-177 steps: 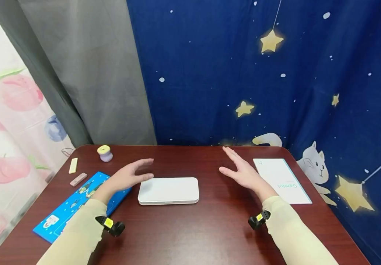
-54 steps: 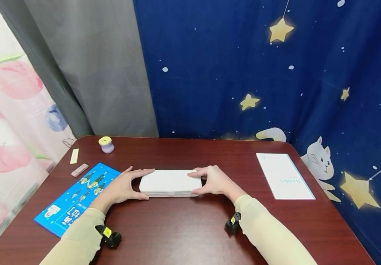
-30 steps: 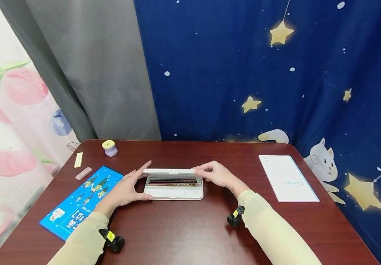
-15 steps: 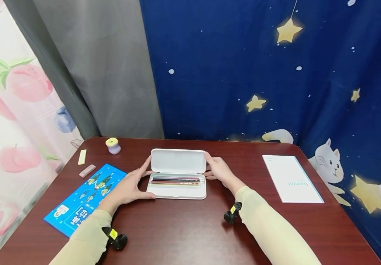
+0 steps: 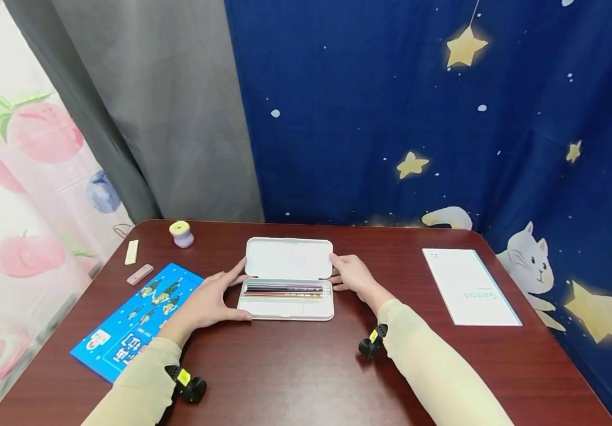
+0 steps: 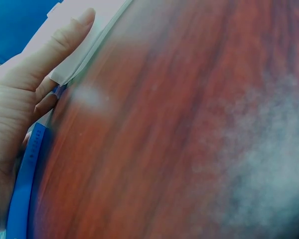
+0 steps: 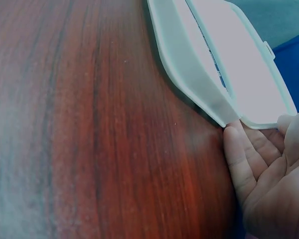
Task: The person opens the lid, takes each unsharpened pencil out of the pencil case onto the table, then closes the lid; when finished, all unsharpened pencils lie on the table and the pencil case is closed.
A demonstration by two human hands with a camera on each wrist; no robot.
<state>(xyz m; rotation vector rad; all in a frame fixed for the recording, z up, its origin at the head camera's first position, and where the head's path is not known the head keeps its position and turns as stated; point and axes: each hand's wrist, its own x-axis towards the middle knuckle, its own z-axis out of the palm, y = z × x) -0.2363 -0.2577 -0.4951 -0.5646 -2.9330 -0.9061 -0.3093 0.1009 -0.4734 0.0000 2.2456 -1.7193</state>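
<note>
A white pencil case (image 5: 271, 307) lies on the table, its lid (image 5: 289, 258) tipped back toward the far side. Several pencils (image 5: 283, 290) lie side by side in the base, along the hinge. My left hand (image 5: 211, 303) holds the case's left end, thumb at the front corner and fingers by the lid. In the left wrist view, the thumb of the left hand (image 6: 35, 74) lies along the white case (image 6: 87, 47). At the right end, my right hand (image 5: 356, 278) holds the lid's edge; in the right wrist view its thumb touches the lid (image 7: 244, 64) corner.
A blue booklet (image 5: 146, 310) lies partly beneath the left forearm. Behind it are a pink eraser-like block (image 5: 140, 274), a pale yellow block (image 5: 132, 252) and a yellow-and-purple spool-shaped object (image 5: 182, 234). A white "Gambit" booklet (image 5: 468, 287) lies at right.
Both hands came in to the case and the lid swung up and back, revealing the pencils. Over the last half second, the lid tipped slightly further back.
</note>
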